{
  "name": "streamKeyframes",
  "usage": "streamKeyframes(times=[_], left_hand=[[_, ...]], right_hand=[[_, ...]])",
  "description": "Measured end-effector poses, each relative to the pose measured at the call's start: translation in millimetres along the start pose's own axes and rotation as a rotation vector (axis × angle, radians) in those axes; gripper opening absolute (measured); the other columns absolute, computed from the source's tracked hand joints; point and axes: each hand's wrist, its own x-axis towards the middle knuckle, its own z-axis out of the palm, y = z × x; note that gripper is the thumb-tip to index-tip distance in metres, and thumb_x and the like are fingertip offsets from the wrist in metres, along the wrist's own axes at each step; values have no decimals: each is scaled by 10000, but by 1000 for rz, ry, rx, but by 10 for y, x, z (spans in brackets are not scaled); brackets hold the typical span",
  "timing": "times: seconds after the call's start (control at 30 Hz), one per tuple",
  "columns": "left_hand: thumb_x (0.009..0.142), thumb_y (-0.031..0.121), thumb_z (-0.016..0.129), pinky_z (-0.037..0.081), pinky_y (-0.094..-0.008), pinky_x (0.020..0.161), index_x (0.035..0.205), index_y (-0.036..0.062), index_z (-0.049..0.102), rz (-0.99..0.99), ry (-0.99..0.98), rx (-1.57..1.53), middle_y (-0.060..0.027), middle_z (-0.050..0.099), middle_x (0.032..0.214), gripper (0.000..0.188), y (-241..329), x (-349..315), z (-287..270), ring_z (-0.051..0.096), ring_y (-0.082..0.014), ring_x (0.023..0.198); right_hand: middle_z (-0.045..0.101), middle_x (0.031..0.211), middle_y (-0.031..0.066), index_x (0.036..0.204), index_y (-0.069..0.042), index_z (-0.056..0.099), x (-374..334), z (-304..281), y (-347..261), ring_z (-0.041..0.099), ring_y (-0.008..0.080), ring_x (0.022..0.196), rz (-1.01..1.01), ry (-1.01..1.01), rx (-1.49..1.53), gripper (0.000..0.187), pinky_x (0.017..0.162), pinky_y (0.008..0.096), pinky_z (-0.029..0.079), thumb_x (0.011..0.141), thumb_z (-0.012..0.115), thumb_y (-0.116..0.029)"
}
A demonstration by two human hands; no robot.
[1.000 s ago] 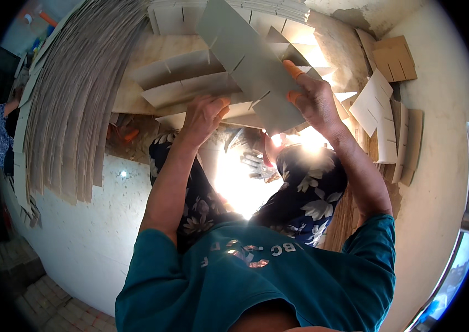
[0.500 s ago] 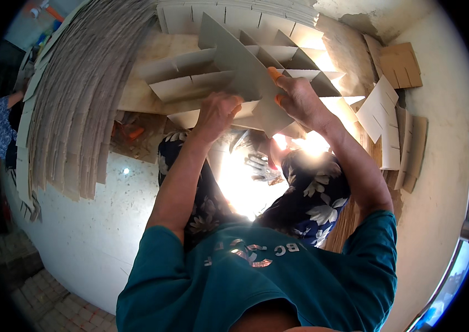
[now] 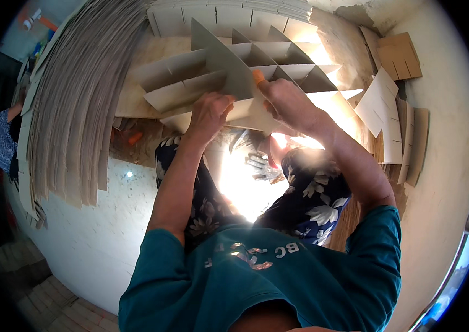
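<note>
A grid of interlocking grey cardboard divider strips (image 3: 284, 52) stands before me on a wooden board. One longer strip (image 3: 218, 61) crosses the others diagonally between my hands. My right hand (image 3: 288, 102) is closed on the near part of this crossing strip, with orange covers on at least two fingers. At the front strip (image 3: 243, 112), my left hand (image 3: 210, 113) is closed, its fingertips pinching at the cardboard edge. The fingers partly hide the joint where these strips meet.
A tall stack of cardboard sheets (image 3: 79, 99) rises on the left. Slotted pieces (image 3: 381, 113) and brown cardboard (image 3: 400, 58) lean against the right wall. More slotted strips (image 3: 218, 21) lie behind the grid. At the far left is another person (image 3: 2, 135). A glove (image 3: 259, 163) lies between my legs.
The crossing strip has sunk lower into the grid, and its near end no longer sticks up toward me. My right hand has moved slightly left and down with it.
</note>
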Motion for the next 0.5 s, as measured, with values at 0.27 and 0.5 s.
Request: streamKeyframes(times=[0.27,0.5], left_hand=[[734,-9,691,458,-403,654,916,10,680,1,-64,6,-150,624,750,184,3,15,-11,585,-322,713],[716,-12,702,465,-391,638,907,11,678,29,-65,30,-149,623,743,194,46,6,-6,591,-319,716]], right_hand=[[576,716,252,1044,120,496,3,225,87,612,399,714,-57,75,26,311,610,461,481,741,539,64],[584,724,254,1315,85,358,-70,158,-20,616,387,708,123,-11,71,609,624,456,486,739,551,44]])
